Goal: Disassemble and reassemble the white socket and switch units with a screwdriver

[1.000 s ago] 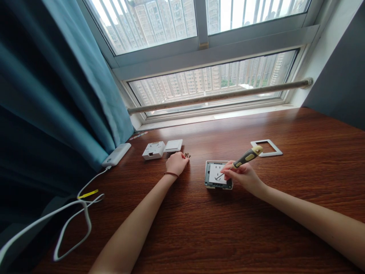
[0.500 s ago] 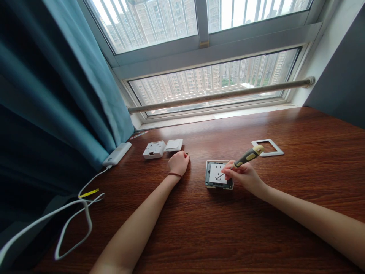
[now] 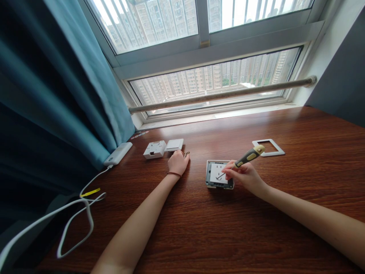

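Observation:
My right hand [image 3: 245, 176] grips a screwdriver [image 3: 249, 156] with a grey and yellow handle. Its shaft slants down to the left across the white face of a wall socket [image 3: 216, 171]. That socket sits in a white mounting box on the table, its dark frame exposed, and my right fingers rest at its right edge. Further left, my left hand [image 3: 177, 163] is curled on the table with its fingertips mostly hidden. Several small brass-coloured screws [image 3: 186, 154] lie right by its fingers. Just behind it is a white switch plate [image 3: 174, 145].
A white box [image 3: 154, 149] stands left of the switch plate. On the right lies a white cover frame [image 3: 273, 153]. A white power strip [image 3: 117, 154] with a looping cable [image 3: 90, 219] and yellow tag [image 3: 91, 192] lies by the blue curtain [image 3: 85, 76]. The window is behind.
My left hand has shifted slightly to the left, so more of the screws show beside it. The right hand and screwdriver stay over the socket.

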{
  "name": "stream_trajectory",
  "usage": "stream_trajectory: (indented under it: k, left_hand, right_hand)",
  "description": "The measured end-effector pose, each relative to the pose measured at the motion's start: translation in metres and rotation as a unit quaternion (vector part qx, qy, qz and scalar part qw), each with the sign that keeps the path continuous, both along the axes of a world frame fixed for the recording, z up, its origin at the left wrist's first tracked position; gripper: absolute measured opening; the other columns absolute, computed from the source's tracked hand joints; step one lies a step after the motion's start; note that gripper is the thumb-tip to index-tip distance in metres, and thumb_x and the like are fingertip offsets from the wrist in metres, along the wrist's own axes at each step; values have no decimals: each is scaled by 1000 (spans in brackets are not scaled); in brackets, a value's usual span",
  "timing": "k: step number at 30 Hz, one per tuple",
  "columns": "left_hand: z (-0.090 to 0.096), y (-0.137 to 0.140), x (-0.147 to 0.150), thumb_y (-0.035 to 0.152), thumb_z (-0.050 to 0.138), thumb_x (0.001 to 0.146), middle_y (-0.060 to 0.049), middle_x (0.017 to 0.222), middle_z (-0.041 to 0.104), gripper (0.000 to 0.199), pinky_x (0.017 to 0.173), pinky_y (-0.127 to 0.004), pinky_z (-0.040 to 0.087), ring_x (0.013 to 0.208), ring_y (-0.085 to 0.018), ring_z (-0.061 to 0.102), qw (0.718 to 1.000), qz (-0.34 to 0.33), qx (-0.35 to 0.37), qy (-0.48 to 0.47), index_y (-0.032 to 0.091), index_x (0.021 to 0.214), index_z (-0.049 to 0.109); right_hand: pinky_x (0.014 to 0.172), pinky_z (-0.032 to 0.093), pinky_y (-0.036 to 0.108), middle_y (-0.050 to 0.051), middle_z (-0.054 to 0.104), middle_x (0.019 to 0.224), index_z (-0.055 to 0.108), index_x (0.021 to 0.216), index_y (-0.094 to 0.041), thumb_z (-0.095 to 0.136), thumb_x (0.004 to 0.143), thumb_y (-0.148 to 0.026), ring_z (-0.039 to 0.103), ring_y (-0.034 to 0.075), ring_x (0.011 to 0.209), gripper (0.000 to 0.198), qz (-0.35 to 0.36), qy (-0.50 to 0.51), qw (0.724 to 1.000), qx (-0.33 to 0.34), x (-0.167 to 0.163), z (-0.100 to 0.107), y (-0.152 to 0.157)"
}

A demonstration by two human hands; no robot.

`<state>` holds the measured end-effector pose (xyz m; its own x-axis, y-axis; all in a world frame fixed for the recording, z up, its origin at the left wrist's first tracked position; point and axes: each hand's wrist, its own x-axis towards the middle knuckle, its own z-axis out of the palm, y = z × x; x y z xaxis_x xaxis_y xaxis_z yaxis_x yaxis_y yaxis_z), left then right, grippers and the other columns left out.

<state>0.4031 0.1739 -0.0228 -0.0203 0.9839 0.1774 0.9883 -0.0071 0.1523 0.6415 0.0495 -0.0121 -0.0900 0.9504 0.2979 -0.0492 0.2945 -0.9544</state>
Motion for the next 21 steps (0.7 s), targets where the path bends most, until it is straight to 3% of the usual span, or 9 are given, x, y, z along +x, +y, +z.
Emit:
stream_trajectory:
  k: [21]
  left_hand:
    - [-3,3,-4,47,52,78,-10,94,68,31,75,-34,46,89,-26,63,998,15,3,-57,19,90,59]
  right_hand:
    - [57,49,28,4,63,65,70,65,-16,68,72,-37,59,15,65,22,-1,6,1000,-15,1,1,1]
